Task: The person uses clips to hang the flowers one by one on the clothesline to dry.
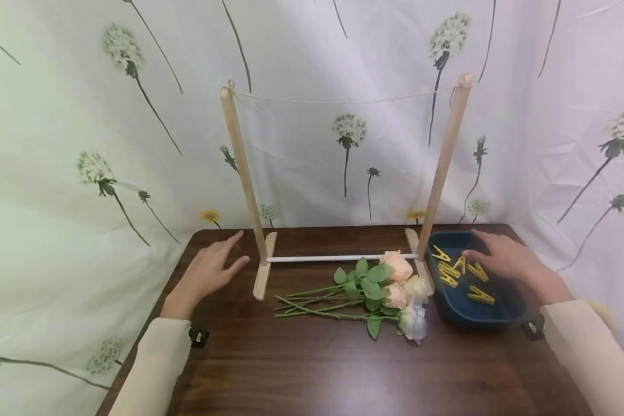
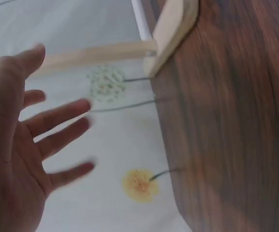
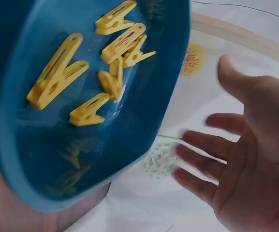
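1. Yellow clothespins [image 1: 449,270] lie loosely scattered in a blue tub [image 1: 507,297] at the right of the dark wooden table [image 1: 312,370].
2. Right hand [image 1: 504,254]: close by the tub's right rim, fingers apart and fairly straight, thumb spread wide, gripping nothing.
3. Left hand [image 1: 210,268]: near the table's left edge, just left of the wooden stand [image 1: 245,173], fingers spread and holding nothing; the left wrist view shows the palm bare.
4. Stand: two upright posts on flat feet, joined low down by a white rod [image 1: 322,259]; a thin string [image 1: 338,103], sagging slightly, is tied between the tops.
5. Artificial-looking roses [image 1: 397,266], peach, cream and pale lavender, lie between the hands, blooms beside the stand's right foot, green stems pointing left.
6. Behind hangs a white dandelion-print sheet [image 1: 301,173].
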The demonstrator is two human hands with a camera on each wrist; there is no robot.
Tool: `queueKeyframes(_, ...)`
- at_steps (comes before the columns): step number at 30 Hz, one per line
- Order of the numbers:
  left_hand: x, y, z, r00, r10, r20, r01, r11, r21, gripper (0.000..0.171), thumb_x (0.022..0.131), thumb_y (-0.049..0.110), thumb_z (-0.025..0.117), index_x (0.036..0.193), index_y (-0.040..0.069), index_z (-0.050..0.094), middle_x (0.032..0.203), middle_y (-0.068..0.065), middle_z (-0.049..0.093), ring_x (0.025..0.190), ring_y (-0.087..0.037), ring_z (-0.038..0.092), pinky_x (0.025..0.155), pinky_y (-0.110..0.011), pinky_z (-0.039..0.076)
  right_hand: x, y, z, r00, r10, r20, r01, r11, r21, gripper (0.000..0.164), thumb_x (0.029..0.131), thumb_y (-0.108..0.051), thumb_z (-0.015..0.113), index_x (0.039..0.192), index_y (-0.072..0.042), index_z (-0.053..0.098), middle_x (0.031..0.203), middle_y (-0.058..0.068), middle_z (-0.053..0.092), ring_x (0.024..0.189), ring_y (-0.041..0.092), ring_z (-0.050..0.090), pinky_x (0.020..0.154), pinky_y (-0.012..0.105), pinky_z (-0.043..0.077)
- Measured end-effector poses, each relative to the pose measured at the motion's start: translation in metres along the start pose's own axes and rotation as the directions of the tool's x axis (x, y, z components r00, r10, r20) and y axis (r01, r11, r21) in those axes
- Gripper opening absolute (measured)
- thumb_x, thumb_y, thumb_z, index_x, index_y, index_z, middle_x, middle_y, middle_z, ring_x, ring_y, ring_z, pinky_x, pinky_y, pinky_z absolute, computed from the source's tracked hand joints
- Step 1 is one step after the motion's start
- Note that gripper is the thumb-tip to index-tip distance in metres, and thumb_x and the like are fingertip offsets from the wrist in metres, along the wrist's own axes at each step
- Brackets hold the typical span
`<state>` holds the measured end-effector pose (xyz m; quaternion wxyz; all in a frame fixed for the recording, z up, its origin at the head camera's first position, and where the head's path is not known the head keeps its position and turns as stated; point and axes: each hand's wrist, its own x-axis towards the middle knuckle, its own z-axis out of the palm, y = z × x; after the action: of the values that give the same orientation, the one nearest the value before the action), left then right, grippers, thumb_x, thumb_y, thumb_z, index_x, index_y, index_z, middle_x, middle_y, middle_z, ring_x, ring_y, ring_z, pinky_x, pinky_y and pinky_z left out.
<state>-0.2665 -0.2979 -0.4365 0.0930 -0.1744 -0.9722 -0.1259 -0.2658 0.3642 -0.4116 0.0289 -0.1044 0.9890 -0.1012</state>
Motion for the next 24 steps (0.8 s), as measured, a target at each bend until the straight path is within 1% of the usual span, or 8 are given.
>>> queueKeyframes(2,0.0,0.007,0.0,0.999,0.044,-0.019,-0.044,0.999,-0.004,0.056,0.11,0.043,0.06,0.154,0.01,0.055,0.118,-0.017,0.077,0.101,-0.036,0.074,0.09,-0.06,0.058,0.001,-0.004,-0.004,1.0,0.008,-0.012,-0.008,1.0,0.02,0.071,0.105,-0.048,0.065,0.147,0.008,0.055,0.131,0.034,0.068,0.117,0.052,0.067,0.096,0.069,0.053)
queueKeyframes(3,0.0,0.01,0.0,0.997,0.07,-0.026,-0.07,0.998,-0.005,0.046,0.11,0.038,0.061,0.145,0.009,0.062,0.106,-0.012,0.079,0.086,-0.029,0.074,0.08,-0.054,0.06,0.002,-0.007,-0.005,1.0,0.01,-0.016,-0.01,1.0,0.027,0.061,0.105,-0.044,0.067,0.139,0.006,0.062,0.118,0.028,0.075,0.104,0.045,0.072,0.088,0.063,0.057)
queueKeyframes(5,0.002,0.018,0.001,0.993,0.113,-0.035,-0.113,0.994,0.004,0.029,0.108,0.031,0.064,0.127,0.01,0.073,0.088,-0.002,0.077,0.067,-0.015,0.064,0.065,-0.043,0.056,0.004,-0.011,-0.009,1.0,-0.004,-0.026,0.005,0.999,0.034,0.041,0.103,-0.036,0.07,0.12,0.001,0.072,0.094,0.013,0.078,0.081,0.03,0.072,0.072,0.052,0.057)
queueKeyframes(7,0.003,0.026,0.003,0.987,0.156,-0.033,-0.156,0.988,0.004,0.018,0.106,0.023,0.067,0.111,0.009,0.077,0.076,0.003,0.072,0.059,-0.008,0.052,0.058,-0.036,0.048,0.009,-0.015,-0.012,0.999,-0.021,-0.027,0.022,0.999,0.023,0.027,0.102,-0.03,0.071,0.104,-0.004,0.076,0.082,0.001,0.075,0.071,0.019,0.066,0.064,0.044,0.053)
queueKeyframes(10,0.007,0.039,0.009,0.979,0.204,0.0,-0.204,0.979,-0.011,0.012,0.104,0.017,0.069,0.103,0.009,0.078,0.072,0.007,0.067,0.058,-0.005,0.045,0.056,-0.03,0.043,0.017,-0.02,-0.016,0.999,-0.041,-0.02,0.041,0.999,0.0,0.015,0.1,-0.018,0.07,0.101,-0.006,0.078,0.083,0.001,0.075,0.072,0.018,0.065,0.065,0.044,0.055)
queueKeyframes(14,0.009,0.055,0.023,0.97,0.223,0.097,-0.216,0.973,-0.075,0.013,0.105,0.017,0.067,0.108,0.01,0.078,0.082,0.006,0.071,0.067,-0.004,0.057,0.062,-0.031,0.052,0.032,-0.025,-0.019,0.998,-0.058,-0.002,0.058,0.998,0.003,0.018,0.095,-0.005,0.066,0.109,-0.002,0.077,0.096,0.009,0.078,0.081,0.021,0.071,0.072,0.049,0.06)
queueKeyframes(18,0.011,0.07,0.042,0.958,0.255,0.134,-0.24,0.964,-0.117,0.011,0.105,0.014,0.068,0.109,0.012,0.078,0.094,0.003,0.076,0.081,-0.009,0.068,0.072,-0.036,0.059,0.046,-0.026,-0.015,0.996,-0.084,0.014,0.084,0.996,0.019,0.018,0.096,-0.005,0.065,0.109,0.0,0.077,0.096,0.011,0.078,0.08,0.021,0.069,0.072,0.048,0.06)
queueKeyframes(24,0.014,0.086,0.064,0.942,0.29,0.168,-0.264,0.951,-0.161,0.011,0.104,0.01,0.068,0.111,0.011,0.077,0.104,0.0,0.077,0.093,-0.016,0.073,0.08,-0.038,0.061,0.067,-0.025,-0.001,0.996,-0.086,0.017,0.086,0.996,-0.009,0.018,0.097,-0.009,0.067,0.108,0.003,0.076,0.095,0.015,0.077,0.084,0.029,0.071,0.078,0.054,0.06)
